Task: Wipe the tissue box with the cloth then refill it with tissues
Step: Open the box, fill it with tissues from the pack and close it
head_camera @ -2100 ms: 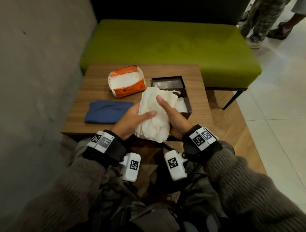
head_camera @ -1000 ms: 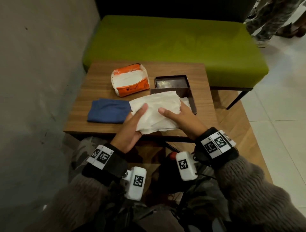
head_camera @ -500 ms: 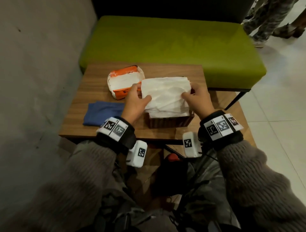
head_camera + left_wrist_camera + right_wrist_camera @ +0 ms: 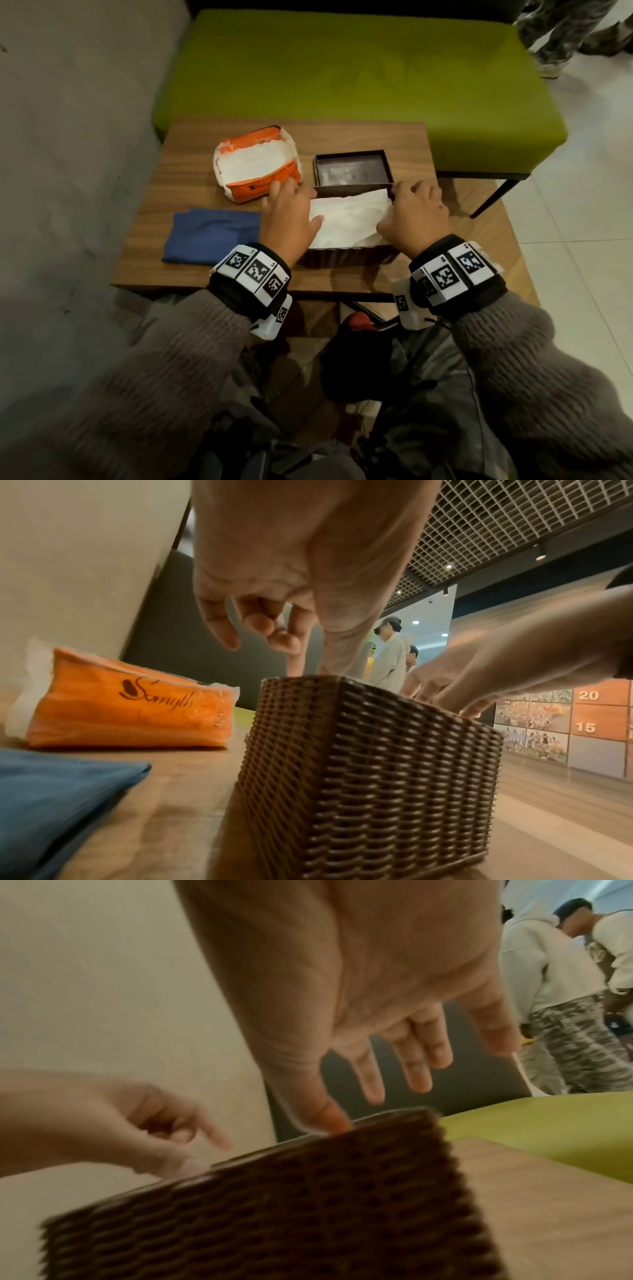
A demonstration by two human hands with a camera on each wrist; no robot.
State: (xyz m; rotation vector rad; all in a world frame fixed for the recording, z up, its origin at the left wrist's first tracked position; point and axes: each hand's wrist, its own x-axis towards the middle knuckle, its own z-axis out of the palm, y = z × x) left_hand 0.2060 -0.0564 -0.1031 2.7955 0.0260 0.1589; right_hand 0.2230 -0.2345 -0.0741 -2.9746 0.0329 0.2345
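Grip: both hands spread, nothing clasped; left hand (image 4: 289, 216) and right hand (image 4: 419, 214) thumbs pressing tissues (image 4: 349, 219) | tissue box (image 4: 346, 257), tabletop's (image 4: 342, 140) near edge | corners to be tucked flat.

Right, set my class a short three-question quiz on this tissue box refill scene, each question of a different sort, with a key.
1. True or false: the blue cloth lies on the wooden table, left of the woven tissue box.
2. Which holds the white tissue stack? A) the orange tissue pack B) the woven tissue box C) the box lid
3. Fill in: the left hand and right hand press the stack down with their ____.

Key: 1 true; 2 B; 3 thumbs
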